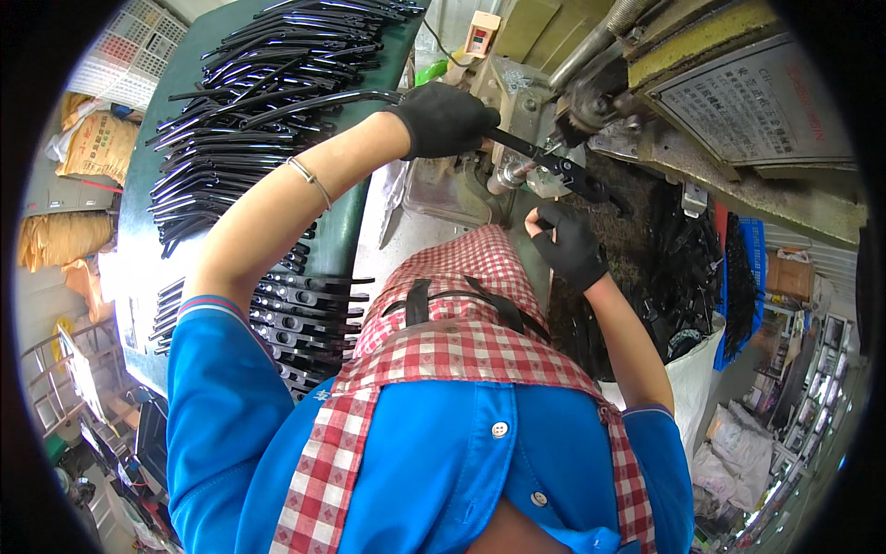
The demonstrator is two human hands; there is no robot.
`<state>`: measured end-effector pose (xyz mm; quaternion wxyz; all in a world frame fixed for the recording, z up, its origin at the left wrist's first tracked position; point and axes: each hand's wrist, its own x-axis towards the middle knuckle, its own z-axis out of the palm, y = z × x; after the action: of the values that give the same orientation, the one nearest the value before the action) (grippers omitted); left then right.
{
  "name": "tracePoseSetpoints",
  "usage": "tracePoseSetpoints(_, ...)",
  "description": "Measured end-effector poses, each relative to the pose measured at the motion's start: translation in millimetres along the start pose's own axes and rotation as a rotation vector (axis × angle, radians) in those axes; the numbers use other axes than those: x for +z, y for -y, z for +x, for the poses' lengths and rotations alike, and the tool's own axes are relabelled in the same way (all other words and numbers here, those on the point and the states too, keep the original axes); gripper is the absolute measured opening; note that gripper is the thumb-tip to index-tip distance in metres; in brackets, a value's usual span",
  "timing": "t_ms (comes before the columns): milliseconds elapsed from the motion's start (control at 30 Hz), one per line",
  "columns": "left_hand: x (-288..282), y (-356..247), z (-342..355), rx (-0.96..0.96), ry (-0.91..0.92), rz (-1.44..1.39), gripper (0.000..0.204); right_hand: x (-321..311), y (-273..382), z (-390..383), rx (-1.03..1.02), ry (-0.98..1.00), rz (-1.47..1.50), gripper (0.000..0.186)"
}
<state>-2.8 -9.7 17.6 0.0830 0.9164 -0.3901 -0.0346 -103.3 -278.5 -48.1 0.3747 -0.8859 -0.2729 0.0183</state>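
Note:
My left hand [448, 120], in a black glove, is closed around a long black bent metal bar [318, 100]. One end of the bar reaches left over the pile, while its jointed, bracket-like end [568, 171] lies at the metal fixture [506, 175] of a machine. Just below that end is my right hand [568, 245], also gloved in black, with a bare fingertip showing. Its fingers are curled together and apart from the bar; anything small in them is hidden.
A green table [185, 106] on the left carries a heap of black bent bars [268, 83] and a row of black brackets [309, 309]. The machine's heavy housing [748, 102] overhangs at upper right. Black parts [678, 268] lie piled to the right, beside a blue bin [755, 268].

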Motion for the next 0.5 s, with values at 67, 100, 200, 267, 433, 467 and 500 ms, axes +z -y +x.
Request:
tracePoseSetpoints(67, 0, 1, -2, 0.005, 0.007, -0.016, 0.025, 7, -19, 2, 0.139, 0.007, 0.047, 0.011)
tracePoseSetpoints(100, 0, 3, -3, 0.012, 0.003, -0.016, 0.026, 8, -24, 6, 0.135, -0.002, 0.067, 0.011)
tracePoseSetpoints(200, 3, 4, -6, 0.005, -0.055, -0.044, 0.028, 6, -30, 19, 0.225, 0.078, 0.070, 0.011)
tracePoseSetpoints(267, 8, 2, -5, 0.067, -0.133, -0.068, 0.029, 23, -63, 19, 0.163, -0.060, -0.041, 0.012)
tracePoseSetpoints(433, -11, -17, -13, 0.072, -0.175, -0.234, 0.032, 37, -131, 50, 0.287, -0.122, -0.429, 0.039)
tracePoseSetpoints(467, -12, -18, -25, 0.041, -0.162, -0.250, 0.029, 37, -131, 64, 0.339, -0.124, -0.402, 0.038)
tracePoseSetpoints(500, -12, -19, -44, 0.008, -0.139, -0.259, 0.026, 36, -136, 72, 0.353, -0.104, -0.444, 0.037)
